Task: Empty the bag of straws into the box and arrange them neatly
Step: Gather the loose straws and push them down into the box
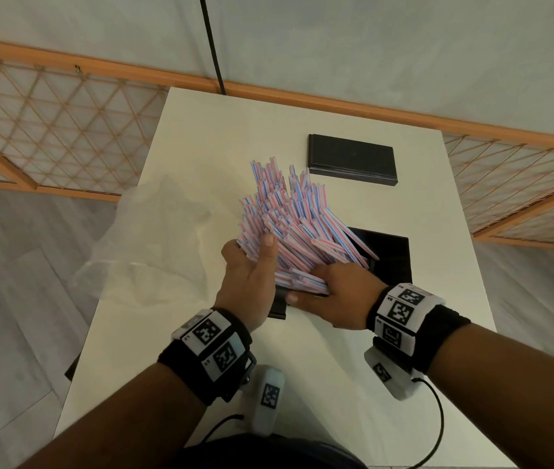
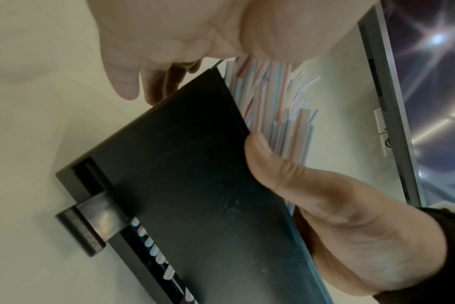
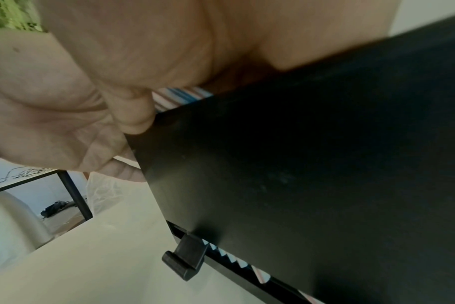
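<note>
Nearest, two forearms with black wrist straps carrying white blocks of square black-and-white markers; beside them small printed characters, too small to read. Just beyond, on the white table [image 1: 201,137], the left hand [image 1: 252,282] and the right hand [image 1: 336,299] either side of a big bundle of pink-, blue- and white-striped straws [image 1: 289,228].

Left hand: thumb up against the near-left side of the bundle, fingers hidden behind the straws in the head view, holding the bundle. Right hand: laid over the bundle's near end, fingers curled round it, thumb stretched out along the near edge. Straw tips fanned up and away, leaning far-left.

Under the bundle, the black box [image 1: 390,262], open, with its dark interior showing at the right and its near-left corner poking out between the wrists. Only from the left wrist: the box's black side wall [image 2: 195,185] close up, a narrow slot along its lower edge with striped straw ends inside, a small black tab sticking out of that slot, and the left thumb pressed on the box's upper edge. From the right wrist, the same slot, tab and straw ends, plus a finger hooked at the box's corner.

Left of the hands, a crumpled clear plastic bag [image 1: 147,245], lying flat at the table's left edge. Farther off, a black lid [image 1: 351,157] lying flat, well apart from the box. No legible writing on box or lid.
</note>
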Motion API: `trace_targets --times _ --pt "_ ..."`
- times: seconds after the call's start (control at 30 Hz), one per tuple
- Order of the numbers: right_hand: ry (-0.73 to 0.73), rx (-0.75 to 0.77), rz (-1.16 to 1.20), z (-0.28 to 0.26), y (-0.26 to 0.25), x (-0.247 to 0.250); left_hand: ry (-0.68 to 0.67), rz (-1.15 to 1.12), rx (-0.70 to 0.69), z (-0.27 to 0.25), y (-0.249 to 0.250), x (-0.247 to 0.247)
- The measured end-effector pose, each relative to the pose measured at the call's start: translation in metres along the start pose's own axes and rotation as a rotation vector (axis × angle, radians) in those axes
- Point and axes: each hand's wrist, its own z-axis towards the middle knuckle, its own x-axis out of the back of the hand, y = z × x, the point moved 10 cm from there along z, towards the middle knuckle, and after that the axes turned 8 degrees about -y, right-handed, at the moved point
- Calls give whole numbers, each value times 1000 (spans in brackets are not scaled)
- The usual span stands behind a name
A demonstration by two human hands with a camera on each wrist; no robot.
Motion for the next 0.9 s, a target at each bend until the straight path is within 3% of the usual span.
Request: trace_targets --times 0.13,0.3,0.5,0.7,0.9 --pt "-86 -42 22 -2 6 -5 1 -38 -23 0 3 -1" --pt "-43 -25 -54 6 -5 1 -14 81 -102 -2 9 -7" --pt "-59 -50 -46 1 6 -6 54 10 -123 4 0 8" --pt "-70 -60 21 0 9 -4 -10 -85 50 5 -4 -1" --pt "-92 -85 28 -3 13 -3 -69 -112 54 4 2 -11"
